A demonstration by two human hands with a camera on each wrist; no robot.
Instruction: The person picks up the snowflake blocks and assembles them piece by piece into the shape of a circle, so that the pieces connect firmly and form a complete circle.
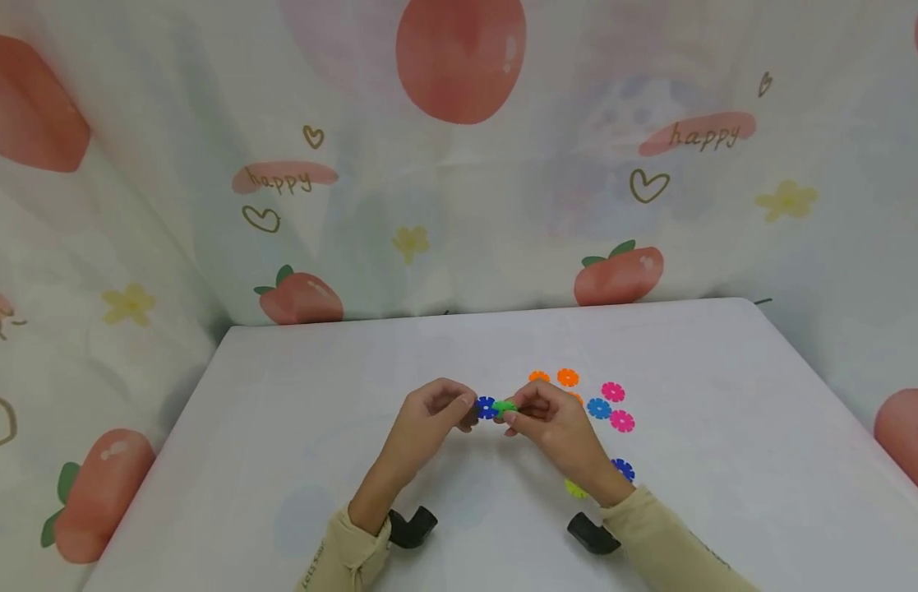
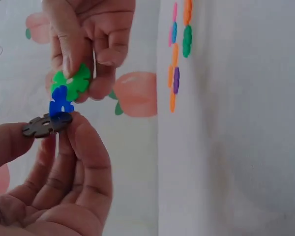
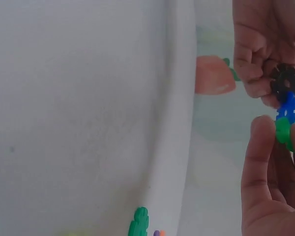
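Presently I see three linked discs (image 1: 495, 408), long axis left to right: left grip (image 1: 431, 415) narrowly pinches the dark disc (image 2: 38, 128), right grip (image 1: 560, 421) the green disc (image 2: 78, 84), blue disc (image 2: 58, 97) between.

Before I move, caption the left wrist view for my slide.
Left hand pinches dark disc, right hand green disc, blue disc between.

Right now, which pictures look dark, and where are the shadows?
Head view: the brightest, with soft, faint shadows on the white table under the fingers; left wrist view: dimmer and greyer, a hazy shadow down the table, though the green flower looks vivid; right wrist view: dim too, with shading along the table edge, which looks bowed.
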